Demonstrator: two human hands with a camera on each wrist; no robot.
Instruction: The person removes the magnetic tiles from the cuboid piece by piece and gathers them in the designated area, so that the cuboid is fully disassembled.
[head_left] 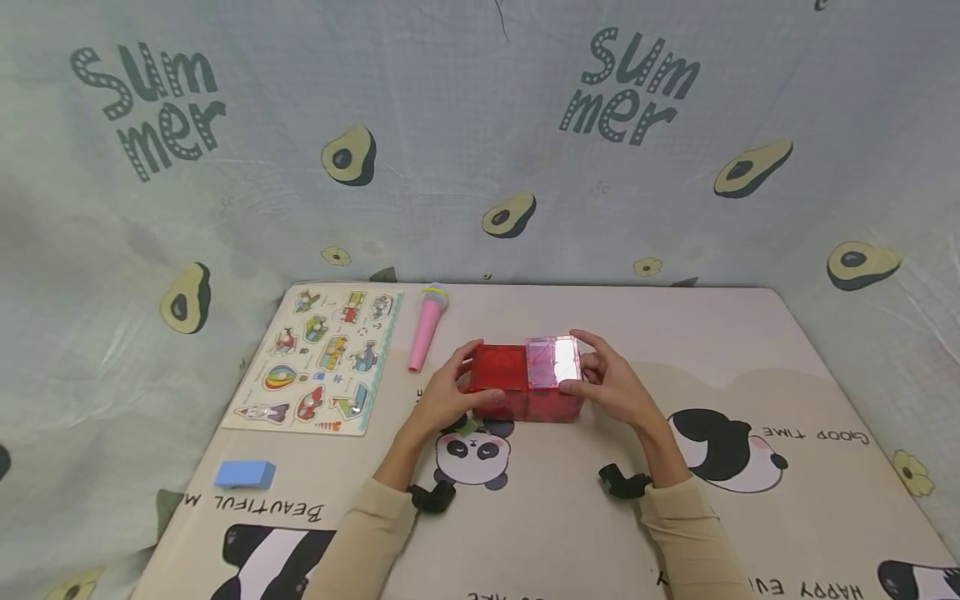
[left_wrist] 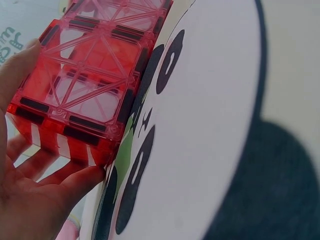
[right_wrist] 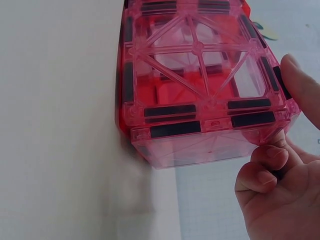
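1. Far left of the red box [head_left: 499, 367], well apart from it, lie the puzzle board [head_left: 333, 310] and the blue block [head_left: 245, 474].
2. Left of the box and beyond it, nearer, lies the pink microphone [head_left: 425, 329].
3. At the box's left end the left hand [head_left: 446, 400] grips it, thumb on the near side, fingers around the end.
4. Between both hands the box sits on the table [head_left: 555, 500], its long axis running from left hand to right; neither is nearer, as both touch it.
5. At the box's right end, the right hand [head_left: 617, 387] pinches the pink tile [head_left: 543, 362] on top, thumb on its near edge, forefinger at its far corner.
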